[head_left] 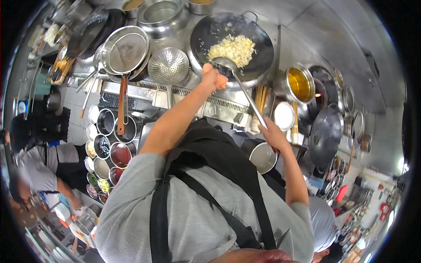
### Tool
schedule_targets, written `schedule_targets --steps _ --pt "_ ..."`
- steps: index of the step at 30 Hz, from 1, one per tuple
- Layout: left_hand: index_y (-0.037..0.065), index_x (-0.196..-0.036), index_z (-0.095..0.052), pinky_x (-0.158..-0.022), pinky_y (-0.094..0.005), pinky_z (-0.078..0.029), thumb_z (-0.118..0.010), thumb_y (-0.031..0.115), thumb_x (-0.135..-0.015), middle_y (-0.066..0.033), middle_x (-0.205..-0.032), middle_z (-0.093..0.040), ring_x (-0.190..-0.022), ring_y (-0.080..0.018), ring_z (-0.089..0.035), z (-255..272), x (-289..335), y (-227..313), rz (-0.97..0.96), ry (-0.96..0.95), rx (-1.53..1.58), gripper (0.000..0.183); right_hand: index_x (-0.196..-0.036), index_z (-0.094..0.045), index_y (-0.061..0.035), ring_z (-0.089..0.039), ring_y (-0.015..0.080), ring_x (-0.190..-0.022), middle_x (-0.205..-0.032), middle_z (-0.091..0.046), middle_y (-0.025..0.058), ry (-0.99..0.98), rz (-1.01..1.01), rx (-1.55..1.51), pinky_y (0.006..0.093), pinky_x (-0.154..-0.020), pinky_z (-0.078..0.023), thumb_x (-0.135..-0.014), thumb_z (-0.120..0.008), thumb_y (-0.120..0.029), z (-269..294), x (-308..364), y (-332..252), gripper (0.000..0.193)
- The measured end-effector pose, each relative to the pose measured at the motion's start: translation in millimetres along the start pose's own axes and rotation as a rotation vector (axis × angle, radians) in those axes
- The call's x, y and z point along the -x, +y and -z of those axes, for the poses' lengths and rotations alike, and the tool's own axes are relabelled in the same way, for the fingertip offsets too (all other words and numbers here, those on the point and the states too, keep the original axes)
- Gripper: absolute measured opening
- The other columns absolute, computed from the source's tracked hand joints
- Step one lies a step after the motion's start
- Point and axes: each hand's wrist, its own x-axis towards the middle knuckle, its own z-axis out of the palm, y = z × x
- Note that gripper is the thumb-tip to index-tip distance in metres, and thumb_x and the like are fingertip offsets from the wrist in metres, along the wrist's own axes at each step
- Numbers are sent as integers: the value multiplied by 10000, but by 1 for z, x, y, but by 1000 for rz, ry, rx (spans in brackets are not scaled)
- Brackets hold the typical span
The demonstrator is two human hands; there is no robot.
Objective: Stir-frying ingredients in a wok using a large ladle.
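Observation:
A black wok (261, 46) sits at the top centre, with pale fried rice (234, 50) heaped in its middle. At the wok's near edge my left hand (211, 75) is closed on the rim, with a folded orange cloth (221, 82) under the fingers. Whether a handle lies beneath that grip is hidden. My right hand (274, 136) is wrapped round the end of a long-handled metal ladle (247, 95). The ladle's bowl rests in the wok, against the near side of the rice.
A perforated skimmer (168, 65) and mesh strainers (127, 50) lie left of the wok. To its right stands a pot of yellow oil (289, 83). Several bowls of sauces and ingredients (120, 154) line the left. Another person (48, 171) works at far left.

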Motion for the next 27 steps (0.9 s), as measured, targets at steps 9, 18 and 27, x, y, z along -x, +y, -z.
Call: schedule_targets --steps 9,18,27 --pt "22 -1018 -512 -641 -469 -574 -521 179 -887 -141 -897 -637 -760 -296 -673 -23 175 24 50 -3 -152 205 -1087 -504 -33 -621 458 -831 -841 -636 271 20 147 142 525 -760 -470 -902 -539 -240 19 2 11 279" --pt "46 -1016 -533 -645 -427 -560 -495 164 -919 -101 -919 -610 -817 -268 -658 55 149 -21 181 -38 -127 157 -1166 -521 -10 -609 384 -611 -702 -606 226 308 221 -41 469 -597 -474 -901 -577 -208 -1 -7 26 335" --pt "75 -692 -567 -489 -379 -505 -527 209 -890 -69 -678 -596 -565 -227 -602 73 46 -16 76 -354 -364 243 -1106 -560 13 -602 444 -758 -846 -625 257 312 208 10 446 -651 -471 -884 -580 -210 -9 -55 34 316"
